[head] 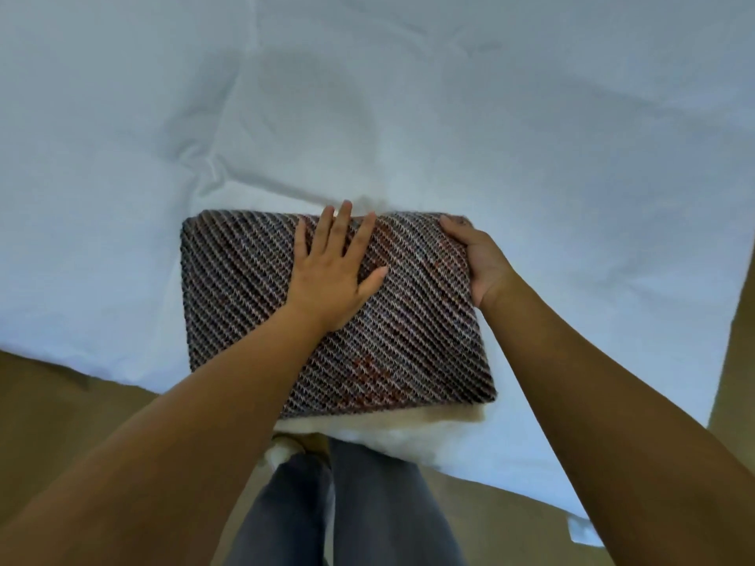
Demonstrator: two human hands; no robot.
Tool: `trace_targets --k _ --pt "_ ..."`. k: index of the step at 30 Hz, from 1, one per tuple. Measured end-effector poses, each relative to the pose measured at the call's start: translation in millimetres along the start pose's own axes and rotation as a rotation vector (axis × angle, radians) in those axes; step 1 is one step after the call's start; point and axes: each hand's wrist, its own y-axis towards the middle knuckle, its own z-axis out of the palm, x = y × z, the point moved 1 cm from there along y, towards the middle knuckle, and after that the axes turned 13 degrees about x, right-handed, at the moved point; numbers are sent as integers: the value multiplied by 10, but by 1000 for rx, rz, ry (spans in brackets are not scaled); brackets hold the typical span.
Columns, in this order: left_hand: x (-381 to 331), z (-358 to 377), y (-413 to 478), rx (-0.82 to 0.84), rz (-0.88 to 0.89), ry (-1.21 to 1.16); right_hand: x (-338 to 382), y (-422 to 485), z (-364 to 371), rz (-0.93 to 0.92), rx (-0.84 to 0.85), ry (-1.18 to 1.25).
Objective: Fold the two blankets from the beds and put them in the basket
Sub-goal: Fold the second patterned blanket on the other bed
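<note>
A folded blanket (245,288) with dark diagonal stripes and a white fleecy underside lies as a thick rectangle on the white bed (408,116), near its front edge. My left hand (335,271) presses flat on its top with straight, spread fingers. At the blanket's far right corner my right hand (478,263) grips the right edge, fingers curled round it. No basket and no second blanket are in view.
The wrinkled white bedsheet fills most of the view beyond the blanket. Brown floor (61,402) shows at lower left and along the right. My legs in grey trousers (367,504) stand against the bed's front edge.
</note>
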Motion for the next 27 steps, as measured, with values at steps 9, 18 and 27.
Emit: trace_targets --k 9,18,27 --pt "217 234 -173 195 -198 41 25 14 -95 -99 -393 -177" --pt "261 -12 -6 -32 -83 -26 -596 172 752 -526 -347 -1865" --pt "883 441 -238 -23 -217 -23 -823 148 -47 -267 -516 -1996"
